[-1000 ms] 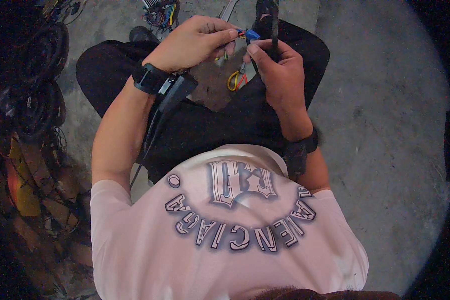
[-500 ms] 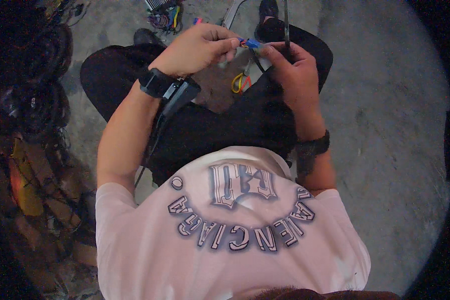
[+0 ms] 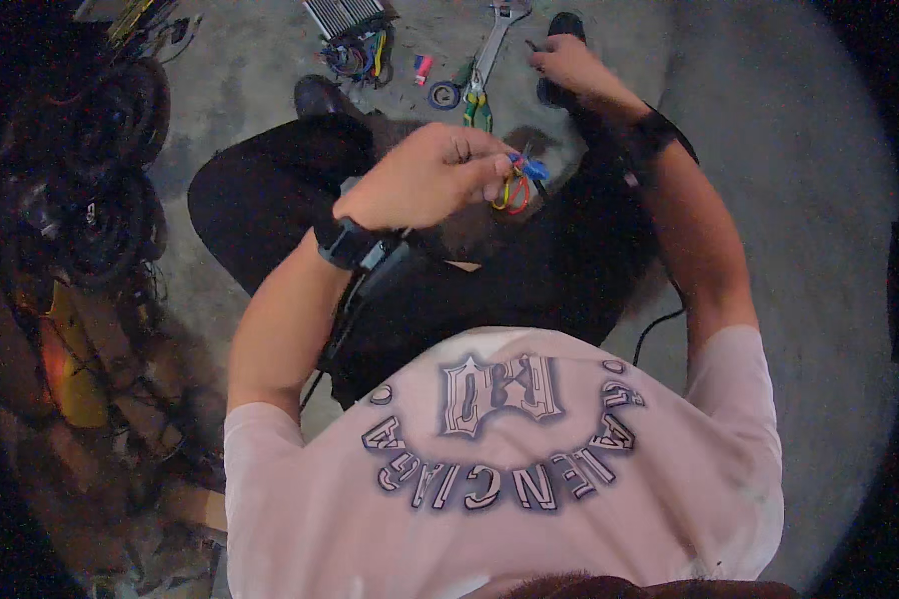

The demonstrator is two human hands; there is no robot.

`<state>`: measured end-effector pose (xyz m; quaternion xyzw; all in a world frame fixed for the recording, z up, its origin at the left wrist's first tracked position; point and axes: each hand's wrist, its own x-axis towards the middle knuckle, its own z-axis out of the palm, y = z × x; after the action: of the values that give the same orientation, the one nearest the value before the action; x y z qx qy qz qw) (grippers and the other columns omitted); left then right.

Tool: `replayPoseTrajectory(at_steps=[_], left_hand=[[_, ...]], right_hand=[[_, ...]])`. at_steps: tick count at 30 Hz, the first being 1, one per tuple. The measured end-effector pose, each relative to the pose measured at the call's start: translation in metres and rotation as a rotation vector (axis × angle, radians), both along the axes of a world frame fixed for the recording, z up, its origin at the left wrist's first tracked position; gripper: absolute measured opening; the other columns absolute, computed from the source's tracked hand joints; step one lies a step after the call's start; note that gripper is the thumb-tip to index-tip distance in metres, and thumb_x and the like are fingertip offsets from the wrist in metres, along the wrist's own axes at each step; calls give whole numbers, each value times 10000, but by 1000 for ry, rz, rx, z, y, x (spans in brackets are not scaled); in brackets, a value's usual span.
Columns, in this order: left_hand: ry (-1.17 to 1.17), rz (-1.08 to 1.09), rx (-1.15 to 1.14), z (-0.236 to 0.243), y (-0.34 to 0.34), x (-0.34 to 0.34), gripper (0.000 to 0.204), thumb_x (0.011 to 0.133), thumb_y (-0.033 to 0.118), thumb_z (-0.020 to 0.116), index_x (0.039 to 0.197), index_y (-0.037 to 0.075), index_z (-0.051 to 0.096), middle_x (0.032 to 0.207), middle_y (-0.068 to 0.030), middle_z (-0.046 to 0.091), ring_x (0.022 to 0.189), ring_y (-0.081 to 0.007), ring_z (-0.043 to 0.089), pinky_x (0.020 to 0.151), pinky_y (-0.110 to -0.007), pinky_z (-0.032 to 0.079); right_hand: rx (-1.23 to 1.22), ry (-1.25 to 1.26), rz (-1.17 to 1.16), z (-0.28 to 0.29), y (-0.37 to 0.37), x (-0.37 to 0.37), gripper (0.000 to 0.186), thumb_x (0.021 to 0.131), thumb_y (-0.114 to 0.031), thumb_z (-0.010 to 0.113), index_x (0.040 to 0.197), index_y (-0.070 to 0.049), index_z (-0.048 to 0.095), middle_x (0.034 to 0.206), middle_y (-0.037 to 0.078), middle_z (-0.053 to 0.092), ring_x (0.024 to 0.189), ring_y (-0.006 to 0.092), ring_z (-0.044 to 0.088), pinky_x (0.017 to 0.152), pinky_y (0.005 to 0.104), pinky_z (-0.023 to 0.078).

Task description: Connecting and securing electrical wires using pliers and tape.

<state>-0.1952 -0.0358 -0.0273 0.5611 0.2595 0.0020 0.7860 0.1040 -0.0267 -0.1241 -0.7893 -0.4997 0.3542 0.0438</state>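
Pale printed T-shirt (image 3: 509, 454), black trousers (image 3: 539, 290)

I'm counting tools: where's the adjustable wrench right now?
In the head view, the adjustable wrench lies on the floor at top, right of centre, beyond the green-handled pliers and left of the right hand.

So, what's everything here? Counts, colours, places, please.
blue piece: one, blue, upper middle
wires: several, yellow and orange, beside it
pliers: one, green, top middle
adjustable wrench: one, silver, beyond pliers
ring: one, dark, left of pliers
block: one, pink, beyond ring
finned box: one, silver, top
wire bundle: one, multicoloured, below box
round things: at least two, black, left
clutter: several, brown and yellow, lower left
floor: one, grey, throughout
shoes: two, black, top
trousers: one, black, middle
shirt: one, pale, bottom
wristbands: two, black, wrists
left hand: one, bare, pinching blue piece
right hand: one, bare, over a shoe
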Motion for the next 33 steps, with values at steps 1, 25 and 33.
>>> replayPoseTrajectory(at_steps=[1, 25, 33], left_hand=[[5, -10, 1, 1, 3, -3, 248, 983, 218, 547, 951, 8, 674, 698, 12, 597, 633, -73, 519, 576, -240, 422], [-175, -63, 43, 49, -71, -34, 221, 952, 118, 557, 1107, -3, 658, 882, -155, 671, 779, -281, 661, 714, -362, 526], [-151, 12, 59, 52, -90, -28, 238, 945, 125, 553, 1116, -11, 648, 861, -174, 656, 834, -323, 651, 763, -395, 513]], right_hand=[[-102, -57, -53, -17, 12, -4, 325, 831, -254, 627, 938, 51, 656, 800, 131, 668, 730, 213, 616, 668, 366, 485], [156, -400, -29, -152, -27, -2, 422, 842, -397, 634, 940, 10, 688, 900, 246, 670, 879, 425, 644, 817, 495, 511], [-330, -118, -128, -170, -80, -8, 564, 721, -462, 745, 980, 35, 687, 919, 259, 683, 900, 402, 673, 805, 470, 528]])
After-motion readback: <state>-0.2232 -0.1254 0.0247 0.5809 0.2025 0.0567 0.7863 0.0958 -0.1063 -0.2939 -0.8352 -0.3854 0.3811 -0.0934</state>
